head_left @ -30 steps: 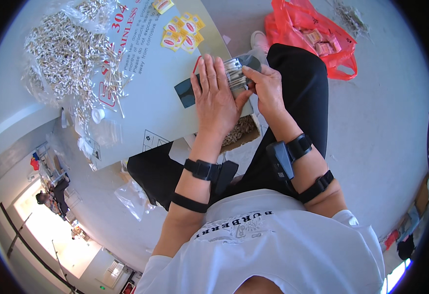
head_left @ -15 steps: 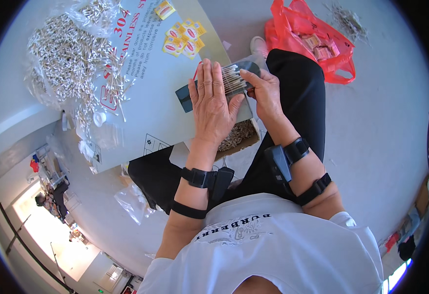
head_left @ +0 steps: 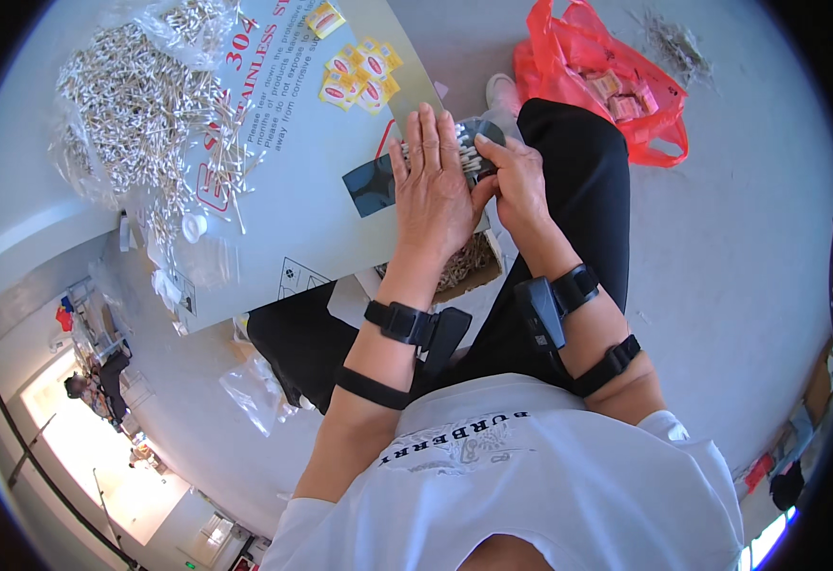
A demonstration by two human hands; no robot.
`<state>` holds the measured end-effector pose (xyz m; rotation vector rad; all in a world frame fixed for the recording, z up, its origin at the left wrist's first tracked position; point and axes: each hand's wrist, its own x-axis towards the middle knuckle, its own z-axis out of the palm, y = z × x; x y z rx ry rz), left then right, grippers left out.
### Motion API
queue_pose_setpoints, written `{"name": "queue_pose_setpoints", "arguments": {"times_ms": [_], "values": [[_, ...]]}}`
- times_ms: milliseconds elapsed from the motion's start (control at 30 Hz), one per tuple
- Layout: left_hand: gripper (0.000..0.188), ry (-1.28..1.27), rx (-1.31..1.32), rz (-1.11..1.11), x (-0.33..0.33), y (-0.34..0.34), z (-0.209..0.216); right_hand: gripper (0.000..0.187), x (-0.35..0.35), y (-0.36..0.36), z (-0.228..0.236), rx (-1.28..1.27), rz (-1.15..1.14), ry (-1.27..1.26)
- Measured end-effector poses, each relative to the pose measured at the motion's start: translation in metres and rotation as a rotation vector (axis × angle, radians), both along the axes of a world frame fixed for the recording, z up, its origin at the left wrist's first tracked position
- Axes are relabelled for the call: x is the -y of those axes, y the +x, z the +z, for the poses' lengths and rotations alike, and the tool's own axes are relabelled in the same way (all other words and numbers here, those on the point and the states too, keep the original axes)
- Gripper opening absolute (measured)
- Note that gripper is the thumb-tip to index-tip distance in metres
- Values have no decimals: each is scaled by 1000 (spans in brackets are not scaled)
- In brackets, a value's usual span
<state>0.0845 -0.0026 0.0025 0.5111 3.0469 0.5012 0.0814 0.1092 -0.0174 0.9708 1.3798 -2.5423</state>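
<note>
A row of white-tipped cotton swabs [head_left: 471, 160] lies at the table's right corner, partly covered by my hands. My left hand [head_left: 436, 195] lies flat over the swabs, fingers stretched out and close together. At their right end, my right hand [head_left: 521, 186] is closed with its thumb on top, pinching the clear plastic bag [head_left: 485, 127] around them; its curled fingers are partly hidden. A dark, glossy flat strip [head_left: 369, 187] sticks out to the left from under my left hand. Below my hands, an open cardboard box [head_left: 474, 271] of loose swabs shows in part.
A big heap of loose cotton swabs [head_left: 131, 95] in clear plastic covers the table's [head_left: 293, 219] left side. Several yellow-and-white packets [head_left: 364, 71] lie toward the back. On the floor at right stands a red plastic bag [head_left: 659, 124] with small boxes inside.
My left hand has slid to the right across the swabs, nearer my right hand, and now covers more of them. More of the dark strip shows. My right hand has barely moved.
</note>
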Motion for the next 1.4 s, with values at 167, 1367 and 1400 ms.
{"name": "queue_pose_setpoints", "arguments": {"times_ms": [167, 1367, 1400], "values": [[74, 508, -95, 96, 19, 5, -11, 14, 0, -3, -4, 96, 31, -53], [82, -56, 16, -127, 23, 4, 3, 8, 11, -10, -15, -105, -28, 13], [82, -56, 11, -127, 23, 5, 3, 8, 10, -9, -17, -117, -11, 52]]}}
